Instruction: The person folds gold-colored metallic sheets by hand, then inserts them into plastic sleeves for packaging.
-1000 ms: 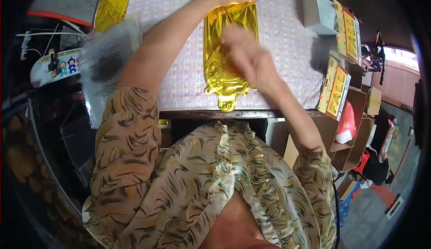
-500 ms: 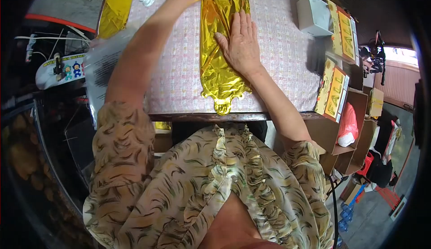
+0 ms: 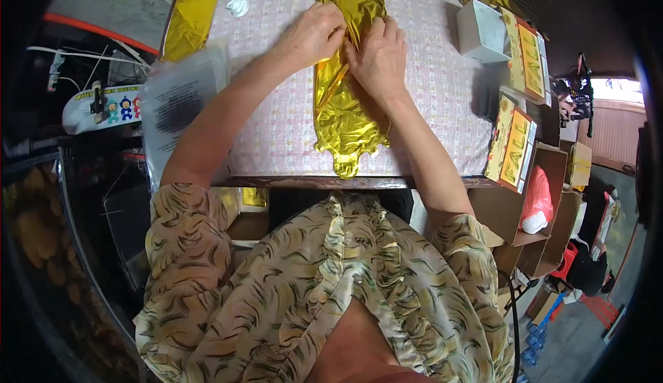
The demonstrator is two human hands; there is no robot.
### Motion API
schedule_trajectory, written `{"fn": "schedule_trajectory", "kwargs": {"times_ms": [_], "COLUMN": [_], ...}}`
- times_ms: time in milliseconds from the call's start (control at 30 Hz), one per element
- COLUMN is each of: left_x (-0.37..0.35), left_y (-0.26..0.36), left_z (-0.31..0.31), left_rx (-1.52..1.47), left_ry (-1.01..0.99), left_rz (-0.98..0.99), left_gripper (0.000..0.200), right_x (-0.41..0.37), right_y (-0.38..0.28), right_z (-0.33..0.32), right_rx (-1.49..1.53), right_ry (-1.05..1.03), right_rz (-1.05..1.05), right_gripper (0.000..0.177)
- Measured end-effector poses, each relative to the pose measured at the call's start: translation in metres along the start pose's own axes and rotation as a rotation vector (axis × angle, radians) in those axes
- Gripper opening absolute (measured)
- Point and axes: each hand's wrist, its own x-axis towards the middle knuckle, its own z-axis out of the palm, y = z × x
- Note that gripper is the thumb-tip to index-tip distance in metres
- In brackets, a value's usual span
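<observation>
A crumpled strip of gold foil (image 3: pixel 349 124) lies lengthwise on the checked tablecloth (image 3: pixel 269 127), its scalloped end near the table's front edge. My left hand (image 3: pixel 318 32) is closed, with its fingertips pinching the left edge of the foil. Across from it, my right hand (image 3: pixel 380 55) has its fingers curled together and grips the foil's right part, thumb turned toward the left hand. Between the two hands the foil is bunched into folds.
More gold foil (image 3: pixel 193 17) lies at the table's left edge. Clear plastic bags (image 3: pixel 183 96) sit below it, and a white string bundle (image 3: pixel 238 5) is nearby. On the right stand a white box (image 3: pixel 482 31) and boxes marked FALL (image 3: pixel 514 148).
My left hand has come back from the far end of the foil to beside my right hand. My right hand, flat before, has curled its fingers onto the foil.
</observation>
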Motion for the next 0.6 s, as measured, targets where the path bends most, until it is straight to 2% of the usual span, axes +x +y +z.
{"fn": "schedule_trajectory", "kwargs": {"times_ms": [133,167,200,267,300,333,400,533,600], "left_x": [0.008,0.01,0.013,0.017,0.019,0.02,0.023,0.021,0.019], "left_y": [0.008,0.008,0.009,0.014,0.017,0.019,0.018,0.012,0.011], "left_z": [0.011,0.017,0.019,0.026,0.028,0.03,0.036,0.047,0.05], "left_rx": [-0.006,0.036,0.039,0.128,0.181,0.179,0.239,0.292,0.309], "left_ry": [0.099,0.04,0.046,0.055,-0.003,-0.001,-0.032,-0.032,-0.107], "left_rz": [0.052,0.002,-0.005,0.096,0.054,0.051,0.04,0.043,0.01], "left_gripper": [0.018,0.021,0.021,0.027,0.032,0.032,0.041,0.049,0.056], "right_x": [0.015,0.02,0.023,0.028,0.032,0.033,0.039,0.044,0.045], "right_y": [0.008,0.018,0.022,0.031,0.035,0.039,0.039,0.049,0.048], "right_z": [0.008,0.011,0.007,0.0,-0.003,-0.006,-0.017,-0.019,-0.027], "right_rx": [-0.052,-0.014,-0.012,0.103,0.11,0.108,0.163,0.064,0.054], "right_ry": [0.081,0.179,0.176,0.137,0.15,0.146,0.061,-0.012,-0.057], "right_rz": [0.116,0.078,0.069,0.25,0.318,0.315,0.445,0.468,0.493], "right_gripper": [0.051,0.039,0.039,0.028,0.027,0.027,0.033,0.045,0.047]}}
